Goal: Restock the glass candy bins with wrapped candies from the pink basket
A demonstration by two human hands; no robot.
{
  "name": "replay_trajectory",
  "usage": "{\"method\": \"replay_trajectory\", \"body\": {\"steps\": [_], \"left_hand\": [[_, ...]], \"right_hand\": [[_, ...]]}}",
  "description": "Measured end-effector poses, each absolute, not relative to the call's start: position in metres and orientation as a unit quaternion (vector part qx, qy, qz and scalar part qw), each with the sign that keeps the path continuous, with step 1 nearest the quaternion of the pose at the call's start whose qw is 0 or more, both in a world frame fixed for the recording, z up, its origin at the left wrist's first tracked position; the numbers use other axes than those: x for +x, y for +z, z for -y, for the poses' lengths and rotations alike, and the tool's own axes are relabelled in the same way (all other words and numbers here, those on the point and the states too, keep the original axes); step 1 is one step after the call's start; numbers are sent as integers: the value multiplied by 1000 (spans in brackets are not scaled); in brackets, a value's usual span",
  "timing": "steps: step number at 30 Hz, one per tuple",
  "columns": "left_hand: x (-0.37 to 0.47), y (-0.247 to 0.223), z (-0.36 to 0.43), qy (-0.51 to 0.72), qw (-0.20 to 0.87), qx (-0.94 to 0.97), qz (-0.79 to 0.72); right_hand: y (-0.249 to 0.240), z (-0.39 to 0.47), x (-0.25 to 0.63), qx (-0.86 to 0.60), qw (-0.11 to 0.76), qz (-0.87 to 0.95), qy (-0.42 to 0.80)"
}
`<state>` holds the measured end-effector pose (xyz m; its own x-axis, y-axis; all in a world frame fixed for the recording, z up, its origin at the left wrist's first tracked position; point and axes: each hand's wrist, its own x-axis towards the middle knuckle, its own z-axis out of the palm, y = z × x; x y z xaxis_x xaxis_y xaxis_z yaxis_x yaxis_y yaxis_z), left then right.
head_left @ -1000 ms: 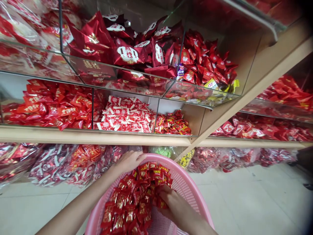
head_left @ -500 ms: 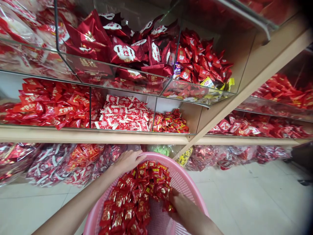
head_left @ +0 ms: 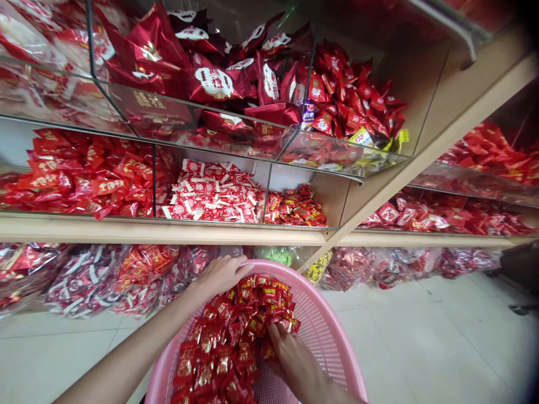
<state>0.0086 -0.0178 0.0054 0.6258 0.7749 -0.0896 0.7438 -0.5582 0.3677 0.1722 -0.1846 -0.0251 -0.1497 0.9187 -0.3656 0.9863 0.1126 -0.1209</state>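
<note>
A round pink plastic basket [head_left: 342,331] with mesh walls is in front of me, tilted towards me. Small red wrapped candies [head_left: 219,339] with gold and yellow print are heaped along its left and far side. My left hand [head_left: 223,274] is closed over the basket's far rim, fingertips partly hidden behind it. Inside the basket, my right hand [head_left: 295,359] reaches into the right edge of the heap. Its fingers curl round some candies, which partly hide the fingertips.
Beyond the basket stands a wooden shelf [head_left: 236,234] with clear dividers. Its bins hold red-and-white packets [head_left: 214,193], dark red bags [head_left: 219,81] and similar small candies [head_left: 295,206]. Filled plastic bags [head_left: 84,280] line the tiled floor [head_left: 404,336] beneath.
My right hand has moved left and slightly up, further into the candies, and some at the heap's right edge have shifted. My left hand stays on the rim.
</note>
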Motion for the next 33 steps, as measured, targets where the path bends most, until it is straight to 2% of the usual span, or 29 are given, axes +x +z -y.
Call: {"method": "replay_trajectory", "body": {"steps": [10, 20, 33], "left_hand": [[8, 4, 18, 37, 176, 887, -425], [8, 5, 20, 39, 164, 890, -424], [7, 5, 22, 40, 162, 886, -432]], "right_hand": [[-34, 186, 172, 671, 148, -722, -77], [-53, 192, 174, 633, 108, -766, -9], [-18, 185, 174, 661, 108, -739, -77]]}}
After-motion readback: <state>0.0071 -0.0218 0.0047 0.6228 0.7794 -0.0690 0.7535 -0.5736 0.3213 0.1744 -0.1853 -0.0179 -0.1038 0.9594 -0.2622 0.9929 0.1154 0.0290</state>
